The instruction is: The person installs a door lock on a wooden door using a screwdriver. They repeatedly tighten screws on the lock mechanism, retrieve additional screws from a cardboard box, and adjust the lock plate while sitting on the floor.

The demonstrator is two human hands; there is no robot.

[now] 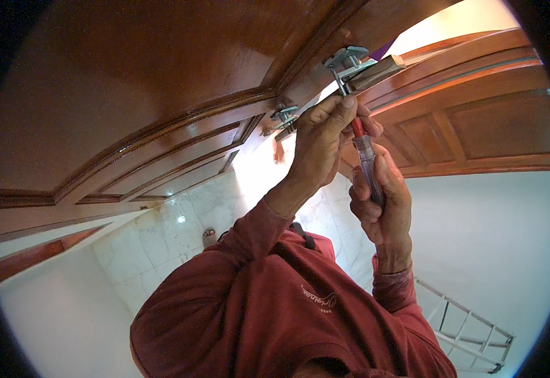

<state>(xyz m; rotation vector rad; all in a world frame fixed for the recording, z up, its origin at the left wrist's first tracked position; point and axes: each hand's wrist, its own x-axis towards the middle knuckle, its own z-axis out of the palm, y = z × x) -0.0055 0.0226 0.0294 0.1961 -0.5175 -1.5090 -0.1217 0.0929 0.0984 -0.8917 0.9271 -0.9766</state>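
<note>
My left hand (319, 135) is closed at the screwdriver's metal shaft, its thumb and fingers just below a silver hinge (350, 58) on a varnished wooden cabinet or door panel (180, 69). My right hand (385, 192) wraps round the clear handle of the red-and-clear screwdriver (366, 160). The screwdriver's tip reaches up to the upper hinge, where a narrow wooden edge (382, 72) runs beside it. A second hinge (284, 114) is further along the panel, left of my left hand. The screw itself is too small to make out.
Another panelled wooden door (489, 126) spans the upper right. A white wall (483, 220) lies below it, with an aluminium ladder (467, 318) at lower right. Far below are marble floor tiles (143, 252) and a sandalled foot (209, 236).
</note>
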